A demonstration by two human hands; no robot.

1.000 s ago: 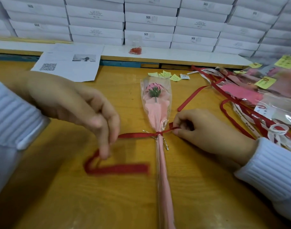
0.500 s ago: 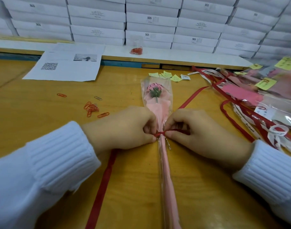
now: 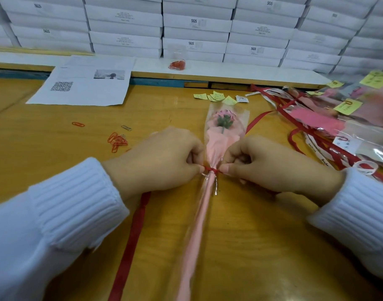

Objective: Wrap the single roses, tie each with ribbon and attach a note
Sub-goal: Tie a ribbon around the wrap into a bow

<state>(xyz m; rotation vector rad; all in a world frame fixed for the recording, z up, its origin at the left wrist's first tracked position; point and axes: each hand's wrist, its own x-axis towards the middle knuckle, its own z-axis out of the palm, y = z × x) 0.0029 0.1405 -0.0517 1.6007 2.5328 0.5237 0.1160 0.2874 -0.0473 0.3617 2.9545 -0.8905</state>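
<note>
Two hands meet at the neck of the wrap. The left hand's (image 3: pixel 162 161) fingers (image 3: pixel 197 169) are curled tight and pinch the ribbon (image 3: pixel 130 246) just left of the red knot (image 3: pixel 211 170). The right hand's (image 3: pixel 266 166) thumb and forefinger press together on it just right of the knot. The knot cinches the clear sleeve and pink paper below the rose (image 3: pixel 224 121), which lies on the table (image 3: pixel 262 246) between the hands, bloom away from the person. One ribbon tail runs from under the left hand toward the near edge. Another seems to trail off past the right hand, though the hand hides the join. Clips (image 3: pixel 117 142) lie to the left and notes (image 3: pixel 216 97) beyond the bloom. A sheet (image 3: pixel 88 85) lies far left, finished roses (image 3: pixel 329 124) to the right, and boxes (image 3: pixel 197 25) behind.
</note>
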